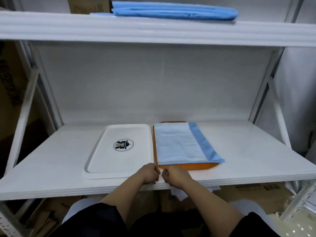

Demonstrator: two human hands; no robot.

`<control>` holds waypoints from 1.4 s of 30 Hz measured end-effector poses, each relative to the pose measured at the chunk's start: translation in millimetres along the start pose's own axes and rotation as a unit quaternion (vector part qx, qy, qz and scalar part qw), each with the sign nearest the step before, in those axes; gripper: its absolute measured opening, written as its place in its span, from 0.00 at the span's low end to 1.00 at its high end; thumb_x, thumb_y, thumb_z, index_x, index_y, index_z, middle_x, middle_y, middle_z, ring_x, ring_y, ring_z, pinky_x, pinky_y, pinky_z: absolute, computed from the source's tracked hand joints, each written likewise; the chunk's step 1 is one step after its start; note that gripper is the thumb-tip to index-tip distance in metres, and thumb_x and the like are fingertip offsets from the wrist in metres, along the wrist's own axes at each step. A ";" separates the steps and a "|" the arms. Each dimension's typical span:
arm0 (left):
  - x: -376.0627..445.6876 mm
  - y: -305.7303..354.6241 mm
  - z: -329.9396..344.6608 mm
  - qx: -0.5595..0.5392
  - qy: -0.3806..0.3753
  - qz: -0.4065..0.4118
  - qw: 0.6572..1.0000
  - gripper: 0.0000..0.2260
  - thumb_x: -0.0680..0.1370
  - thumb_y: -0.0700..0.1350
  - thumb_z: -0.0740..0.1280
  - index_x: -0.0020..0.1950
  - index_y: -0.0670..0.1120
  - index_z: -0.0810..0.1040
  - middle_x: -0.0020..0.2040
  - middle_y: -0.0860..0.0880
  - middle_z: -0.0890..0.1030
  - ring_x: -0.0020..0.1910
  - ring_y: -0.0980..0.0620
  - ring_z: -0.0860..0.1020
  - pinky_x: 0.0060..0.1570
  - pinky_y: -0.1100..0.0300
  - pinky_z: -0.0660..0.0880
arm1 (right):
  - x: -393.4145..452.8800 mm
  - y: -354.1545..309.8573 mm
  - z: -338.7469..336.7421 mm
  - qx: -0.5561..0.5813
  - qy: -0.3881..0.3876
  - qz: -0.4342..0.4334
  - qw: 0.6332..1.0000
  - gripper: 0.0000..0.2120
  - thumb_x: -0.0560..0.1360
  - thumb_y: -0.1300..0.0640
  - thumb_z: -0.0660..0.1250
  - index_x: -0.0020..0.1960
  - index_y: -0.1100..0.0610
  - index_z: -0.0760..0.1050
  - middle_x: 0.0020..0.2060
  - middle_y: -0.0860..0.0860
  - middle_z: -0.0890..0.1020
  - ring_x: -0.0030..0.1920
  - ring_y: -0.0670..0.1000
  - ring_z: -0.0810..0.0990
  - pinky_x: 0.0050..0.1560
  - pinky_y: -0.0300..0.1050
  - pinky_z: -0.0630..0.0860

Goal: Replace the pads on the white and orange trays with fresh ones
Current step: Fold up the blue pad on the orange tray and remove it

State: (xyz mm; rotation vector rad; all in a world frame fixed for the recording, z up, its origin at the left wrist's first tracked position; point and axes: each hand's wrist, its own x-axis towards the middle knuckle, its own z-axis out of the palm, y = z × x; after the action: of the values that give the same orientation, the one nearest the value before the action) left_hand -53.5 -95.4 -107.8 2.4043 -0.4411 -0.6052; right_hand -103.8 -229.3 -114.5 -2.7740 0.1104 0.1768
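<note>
Pads first: a light blue rectangular pad (179,144) with a darker blue strip along its right edge lies on the flat orange plastic tray (188,166), its long axis running from the shelf's front edge toward the back wall. It covers most of that tray, leaving orange showing along the left side and the near end, and its right strip overhangs the tray's right edge. Just beside it on the left, edges nearly touching, sits the white rectangular plastic tray (119,159) with a round dark emblem (123,144) in its middle; its long axis also runs front to back, and a thin white sheet (102,177) shows under its near edge. Both trays rest on the white lower shelf (256,151).

Near the front edge, the left hand (149,173) and right hand (172,175) sit close together with fingers curled; whether they pinch anything I cannot tell.

On the white upper shelf (153,29) lies a folded stack of blue pads (174,11).
</note>
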 end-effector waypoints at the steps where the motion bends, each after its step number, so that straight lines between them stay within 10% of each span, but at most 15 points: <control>1: 2.8 4.0 -3.4 -0.006 0.002 0.001 1.000 0.11 0.77 0.35 0.59 0.57 0.42 0.74 0.48 0.45 0.78 0.34 0.56 0.76 0.34 0.68 0.72 | 2.5 0.4 -5.6 -0.001 0.006 -0.004 1.000 0.13 0.79 0.53 0.56 0.54 0.56 0.77 0.52 0.55 0.81 0.52 0.56 0.79 0.45 0.45 0.72; 11: 54.3 16.6 -17.0 0.044 0.067 0.024 0.996 0.15 0.78 0.37 0.58 0.63 0.44 0.73 0.64 0.45 0.74 0.62 0.48 0.73 0.61 0.59 0.70 | 46.7 24.1 -29.0 -0.068 0.092 -0.060 0.992 0.14 0.78 0.59 0.60 0.62 0.53 0.74 0.58 0.53 0.75 0.60 0.54 0.73 0.52 0.44 0.69; 30: 91.3 -2.6 -0.8 -0.083 0.146 -0.015 0.986 0.03 0.77 0.44 0.62 0.49 0.47 0.74 0.53 0.43 0.78 0.49 0.46 0.77 0.52 0.54 0.73 | 84.3 58.2 -3.1 -0.046 0.131 -0.085 0.987 0.13 0.81 0.54 0.54 0.57 0.54 0.75 0.52 0.52 0.77 0.51 0.52 0.76 0.50 0.44 0.69; 42: 91.8 0.4 -1.4 -0.156 0.151 0.023 0.976 0.16 0.77 0.40 0.63 0.66 0.44 0.71 0.59 0.46 0.76 0.53 0.53 0.73 0.52 0.64 0.69 | 94.2 58.9 -8.8 -0.009 0.147 -0.066 0.987 0.12 0.81 0.54 0.54 0.55 0.56 0.76 0.49 0.54 0.77 0.49 0.54 0.76 0.47 0.45 0.68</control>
State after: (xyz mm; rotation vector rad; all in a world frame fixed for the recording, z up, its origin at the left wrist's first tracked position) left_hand 24.2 -135.7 -135.4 2.1302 -0.2477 -0.2565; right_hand -15.4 -292.5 -139.5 -2.7947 -0.0024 -0.2681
